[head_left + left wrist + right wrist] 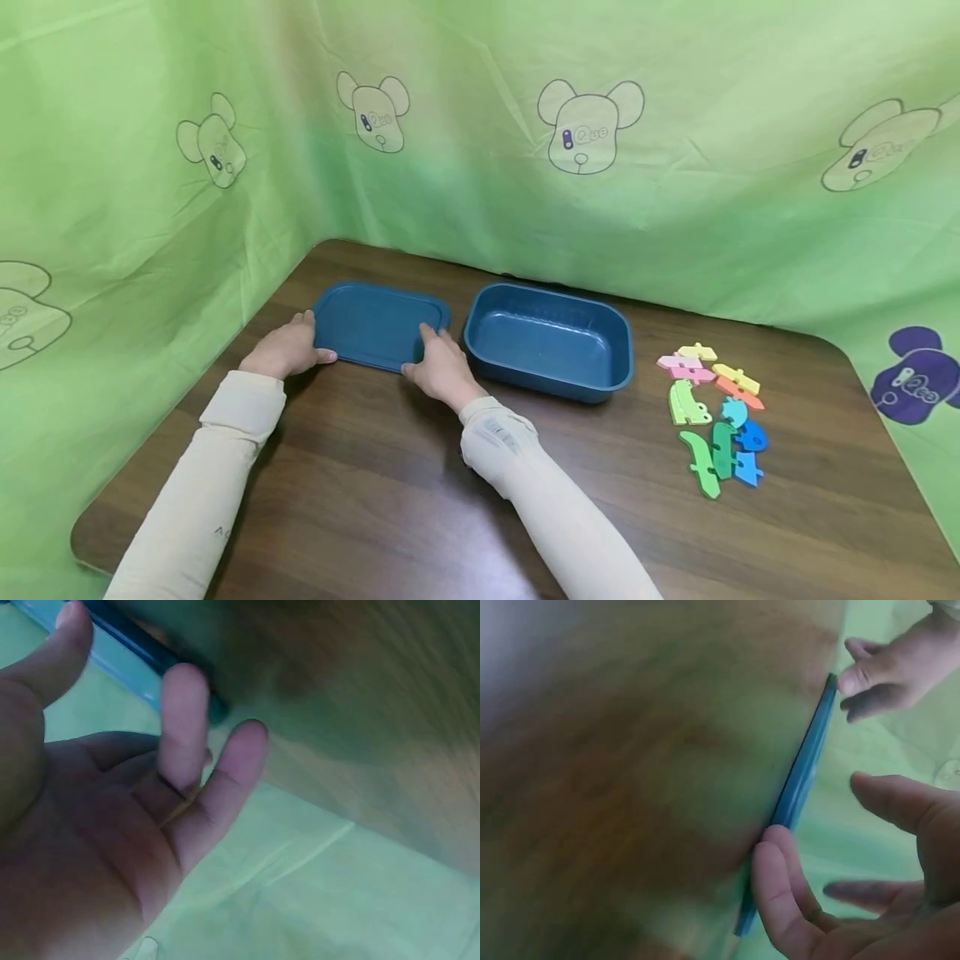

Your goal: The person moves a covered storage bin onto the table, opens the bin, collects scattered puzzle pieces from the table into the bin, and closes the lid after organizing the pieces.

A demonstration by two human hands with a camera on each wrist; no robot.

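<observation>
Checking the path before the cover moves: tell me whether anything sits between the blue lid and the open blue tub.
Nothing visible does. The lid lies flat on the table, with the left hand and right hand at its near corners. The tub stands right beside it, only bare wood between. The foam pieces lie beyond the tub's far side.

Both wrist views are soft with blur — the table [615, 787] there is only a brown smear with no grain to read. In the left wrist view the blue lid [127, 641] is a dark strip running off the top edge, and the left hand [97, 817] is cut by the left and bottom edges. The right hand [840, 900] is cropped at the lower right corner, its fingertips partly behind the lid's edge. From the head view, the foam puzzle pieces [712, 412] overlap — their exact shapes are too small to tell. Both forearms leave the bottom edge.
</observation>
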